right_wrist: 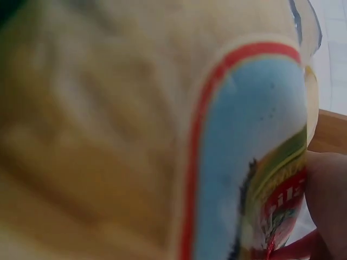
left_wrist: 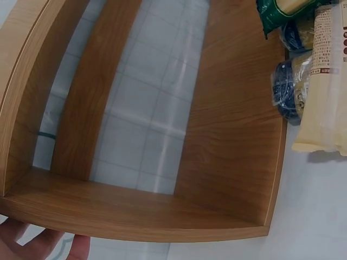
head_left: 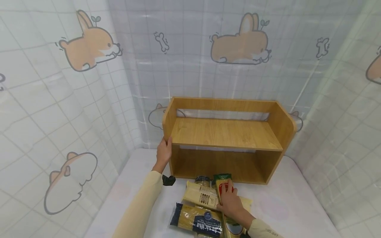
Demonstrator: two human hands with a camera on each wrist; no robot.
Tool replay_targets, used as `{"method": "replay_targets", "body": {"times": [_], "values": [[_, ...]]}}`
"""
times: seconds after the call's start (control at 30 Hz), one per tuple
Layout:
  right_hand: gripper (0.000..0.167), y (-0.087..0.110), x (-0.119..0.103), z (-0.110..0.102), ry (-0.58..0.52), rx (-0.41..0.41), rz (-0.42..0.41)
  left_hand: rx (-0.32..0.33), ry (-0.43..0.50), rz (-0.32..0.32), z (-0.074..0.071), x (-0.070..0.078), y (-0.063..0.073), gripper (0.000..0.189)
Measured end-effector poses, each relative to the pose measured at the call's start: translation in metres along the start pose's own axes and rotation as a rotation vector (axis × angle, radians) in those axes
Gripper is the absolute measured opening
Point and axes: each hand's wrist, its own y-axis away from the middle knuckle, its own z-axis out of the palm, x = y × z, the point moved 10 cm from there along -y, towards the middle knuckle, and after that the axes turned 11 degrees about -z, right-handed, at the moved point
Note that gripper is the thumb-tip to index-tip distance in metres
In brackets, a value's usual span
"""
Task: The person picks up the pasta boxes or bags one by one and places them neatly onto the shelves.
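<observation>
A wooden two-tier shelf (head_left: 226, 132) stands on the white surface. My left hand (head_left: 164, 152) holds its left side panel, and its fingers (left_wrist: 43, 245) show against the panel's outer face in the left wrist view. My right hand (head_left: 231, 202) grips a pasta packet (head_left: 222, 178) with a green top and a red label, lying on the pile before the shelf. That packet (right_wrist: 249, 135) fills the right wrist view, with thumb and finger at its edge. Beside it lie a cream packet (head_left: 200, 195) and a blue-and-yellow pasta packet (head_left: 196, 219).
Another dark-topped packet (head_left: 203, 180) lies partly under the pile, near the shelf's lower front edge. A curtain (head_left: 190, 76) printed with cartoon dogs hangs behind the shelf and along both sides of the white tabletop (head_left: 285, 205).
</observation>
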Motion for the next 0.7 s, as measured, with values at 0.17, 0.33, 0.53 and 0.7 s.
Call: {"method": "replay_targets", "body": {"times": [0.17, 0.33, 0.53, 0.7], "values": [[0.082, 0.002, -0.004, -0.007, 0.022, 0.038, -0.011, 0.007, -0.011, 0.008, 0.001, -0.002, -0.002, 0.049], [0.074, 0.003, -0.007, -0.009, 0.03, 0.071, -0.04, 0.01, -0.016, 0.013, -0.001, -0.002, -0.002, 0.049], [0.069, 0.003, -0.016, -0.01, 0.097, 0.16, -0.119, 0.001, -0.032, 0.014, 0.001, -0.004, -0.003, 0.05], [0.069, 0.005, -0.023, -0.015, 0.134, 0.231, -0.185, -0.008, -0.032, 0.013, 0.002, -0.005, -0.003, 0.052]]}}
